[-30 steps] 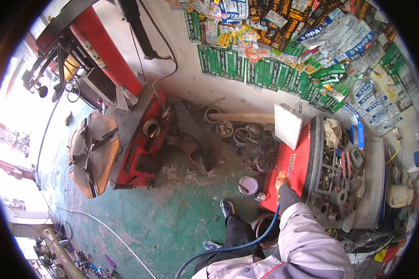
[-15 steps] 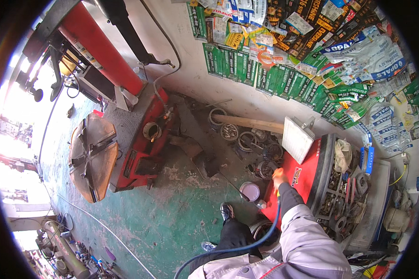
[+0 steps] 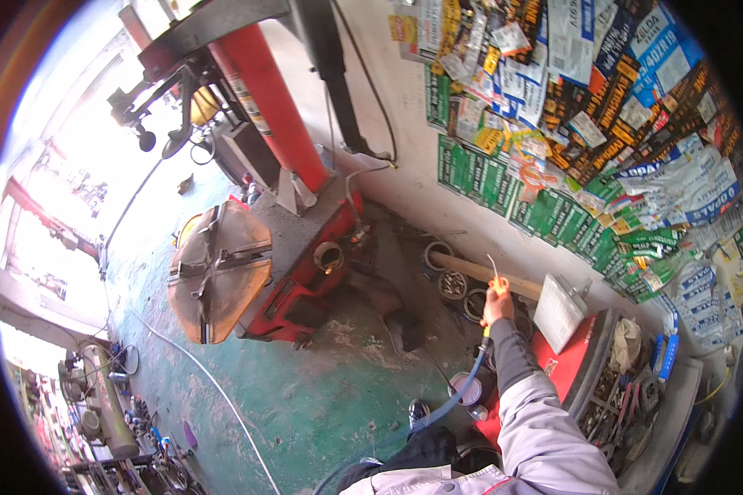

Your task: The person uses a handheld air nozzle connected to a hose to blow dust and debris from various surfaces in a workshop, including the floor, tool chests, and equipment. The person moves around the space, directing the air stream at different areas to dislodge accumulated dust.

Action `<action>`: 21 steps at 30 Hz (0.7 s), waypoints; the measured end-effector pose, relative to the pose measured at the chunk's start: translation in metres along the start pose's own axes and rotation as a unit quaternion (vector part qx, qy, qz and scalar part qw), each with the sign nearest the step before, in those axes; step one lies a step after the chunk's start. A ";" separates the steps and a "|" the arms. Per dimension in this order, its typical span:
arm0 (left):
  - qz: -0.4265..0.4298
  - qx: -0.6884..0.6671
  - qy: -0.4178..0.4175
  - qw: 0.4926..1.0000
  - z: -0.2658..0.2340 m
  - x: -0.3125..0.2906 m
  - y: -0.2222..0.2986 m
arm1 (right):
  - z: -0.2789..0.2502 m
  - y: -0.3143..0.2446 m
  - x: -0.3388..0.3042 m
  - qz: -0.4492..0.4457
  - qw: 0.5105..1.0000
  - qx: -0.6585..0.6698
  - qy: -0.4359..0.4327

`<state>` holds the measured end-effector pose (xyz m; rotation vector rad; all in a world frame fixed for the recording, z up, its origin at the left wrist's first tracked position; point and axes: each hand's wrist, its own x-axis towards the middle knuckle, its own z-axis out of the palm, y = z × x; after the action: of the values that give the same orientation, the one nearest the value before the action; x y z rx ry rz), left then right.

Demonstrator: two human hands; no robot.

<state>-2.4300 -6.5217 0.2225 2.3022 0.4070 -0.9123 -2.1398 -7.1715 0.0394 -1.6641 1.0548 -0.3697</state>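
Observation:
My right hand (image 3: 497, 309) is closed around an orange air blow gun (image 3: 499, 285), and its thin, pale, bent nozzle sticks out past my fingers. From the lower end of the gun a blue hose (image 3: 462, 393) curves down past my legs to the bottom edge. The outstretched arm passes beside a red tool cabinet (image 3: 563, 356). Beyond the hand lie a wooden bar (image 3: 520, 285) and several round containers (image 3: 452, 285), one of them filled with small metal pieces. My left hand does not show.
A tyre changer with a round turntable (image 3: 223, 276) and red column (image 3: 272, 107) stands to the left. A white floodlight (image 3: 560, 313) rests on the cabinet, beside a tray of tools (image 3: 627, 396). Near my feet is a bucket (image 3: 468, 389). A pale hose (image 3: 215, 388) crosses the green floor.
My right hand has moved forward off the red cabinet, carrying the blow gun toward the wooden bar and containers. The nozzle now shows. The whole view has shifted, with the scene sliding rightward.

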 end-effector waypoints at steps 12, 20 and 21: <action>-0.127 -0.054 0.027 0.990 0.017 -0.097 -0.087 | 0.216 -0.152 -0.073 -0.078 0.956 -0.159 -0.233; -0.235 -0.128 0.023 0.963 0.058 -0.152 -0.184 | 0.291 -0.152 -0.194 0.031 0.916 -0.176 -0.360; -0.250 -0.158 0.025 0.955 0.060 -0.156 -0.198 | 0.299 -0.151 -0.213 -0.030 0.920 -0.111 -0.375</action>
<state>-2.6676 -6.4189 0.2111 1.9583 1.1106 -0.9398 -1.9824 -6.8162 0.1185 -1.8107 0.4729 0.3573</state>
